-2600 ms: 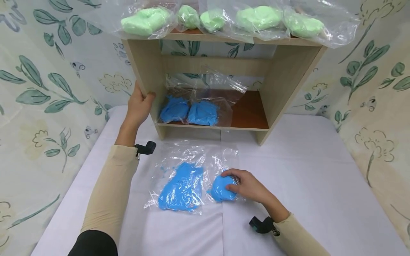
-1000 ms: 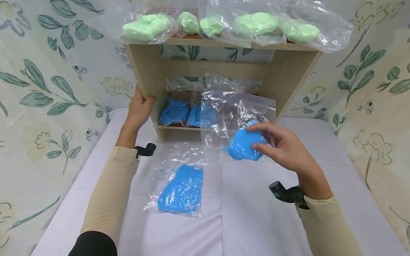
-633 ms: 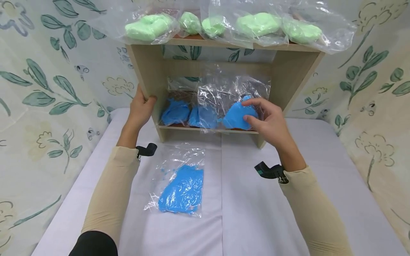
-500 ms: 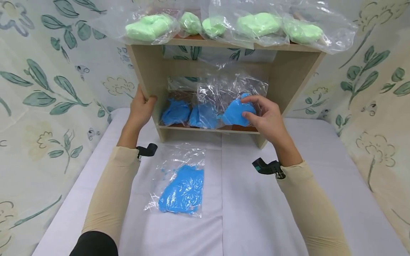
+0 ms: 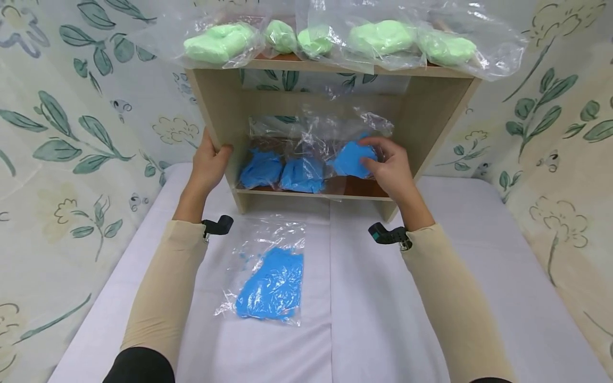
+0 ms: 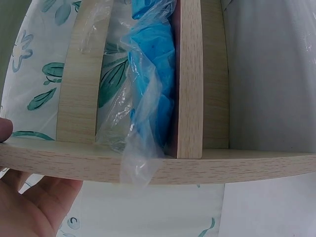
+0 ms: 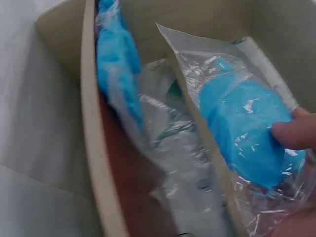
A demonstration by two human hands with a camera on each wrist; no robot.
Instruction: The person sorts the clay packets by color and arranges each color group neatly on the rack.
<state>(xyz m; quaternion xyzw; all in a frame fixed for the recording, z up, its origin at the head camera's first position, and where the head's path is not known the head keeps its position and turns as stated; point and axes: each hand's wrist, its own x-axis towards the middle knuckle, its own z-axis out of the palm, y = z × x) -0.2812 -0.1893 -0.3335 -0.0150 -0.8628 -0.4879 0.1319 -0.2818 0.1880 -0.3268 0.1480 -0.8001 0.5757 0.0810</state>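
Observation:
My right hand [image 5: 390, 165] pinches a clear plastic bag with a blue lump [image 5: 353, 158] in it, thumb in front and fingers behind. It is inside the lower compartment of a wooden shelf [image 5: 438, 114], over the brown board. In the right wrist view the thumb [image 7: 296, 133] presses on the bagged blue lump [image 7: 247, 128]. My left hand [image 5: 208, 165] grips the shelf's left side panel, thumb on the inner side. Two bagged blue lumps, one at the left [image 5: 261, 169] and one beside it [image 5: 303, 174], lie on the same board.
Another bagged blue lump [image 5: 270, 284] lies flat on the white tablecloth [image 5: 383, 319] before the shelf. Several bags of pale green lumps [image 5: 383, 37] line the shelf top. Patterned cloth [image 5: 551, 159] surrounds the table's back and sides.
My right hand has lifted the bagged blue lump from the tablecloth, carried it up and forward, and moved it deeper into the lower compartment. The left hand stays on the side panel.

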